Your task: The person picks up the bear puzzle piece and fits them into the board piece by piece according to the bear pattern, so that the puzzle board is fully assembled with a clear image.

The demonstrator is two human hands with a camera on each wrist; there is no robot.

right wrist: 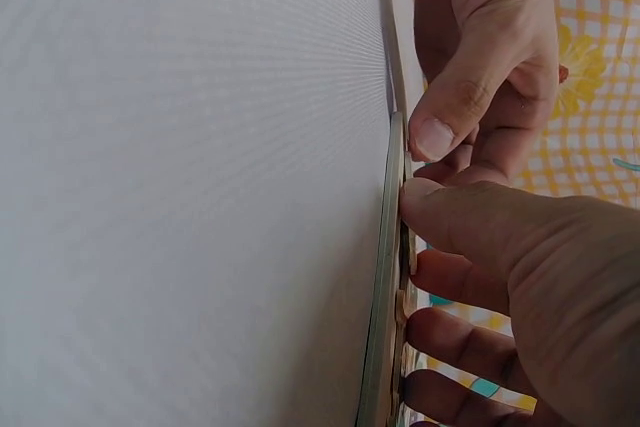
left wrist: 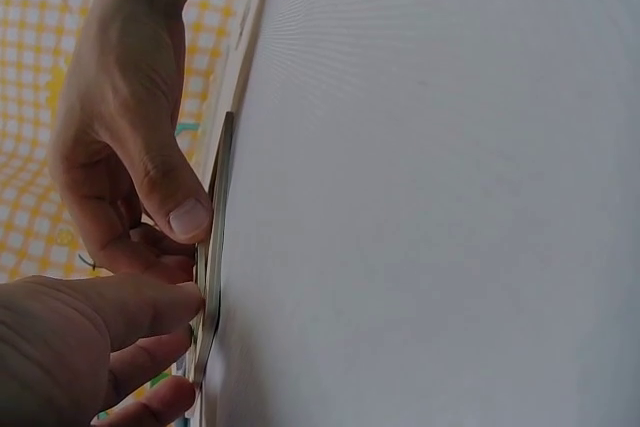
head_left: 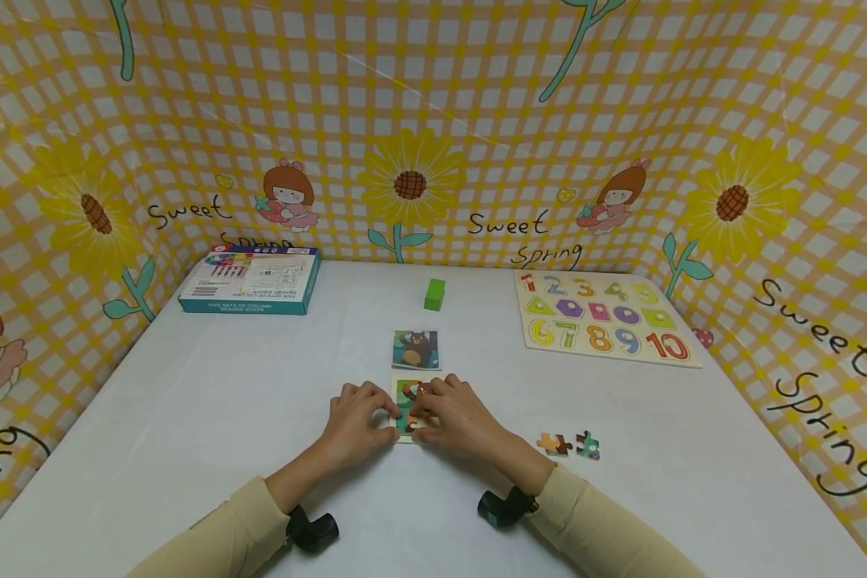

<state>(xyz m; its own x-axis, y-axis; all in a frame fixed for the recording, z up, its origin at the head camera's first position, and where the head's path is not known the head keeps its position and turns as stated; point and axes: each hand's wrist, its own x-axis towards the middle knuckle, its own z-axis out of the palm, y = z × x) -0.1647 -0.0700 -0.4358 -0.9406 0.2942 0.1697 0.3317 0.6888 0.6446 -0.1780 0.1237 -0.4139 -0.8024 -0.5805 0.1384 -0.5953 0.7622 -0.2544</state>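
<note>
A small jigsaw puzzle (head_left: 405,390) with a bear picture lies on its pale board before me, partly hidden by both hands. My left hand (head_left: 360,423) holds the board's left side, thumb at the near corner and fingers bent. From the right, my right hand (head_left: 458,417) curves over the pieces. In the right wrist view its thumb (right wrist: 425,205) touches the board's near edge, and its fingertips meet the pieces. Whether a single piece is pinched is hidden. Just beyond the board lies a bear picture card (head_left: 415,350).
Two loose jigsaw pieces, one orange and brown (head_left: 553,444) and one teal (head_left: 588,445), lie right of my right forearm. Farther back are a green block (head_left: 435,295), a boxed bead set (head_left: 249,281) at left and a number-and-shape board (head_left: 607,317) at right. Checked cloth (head_left: 412,104) surrounds the white table.
</note>
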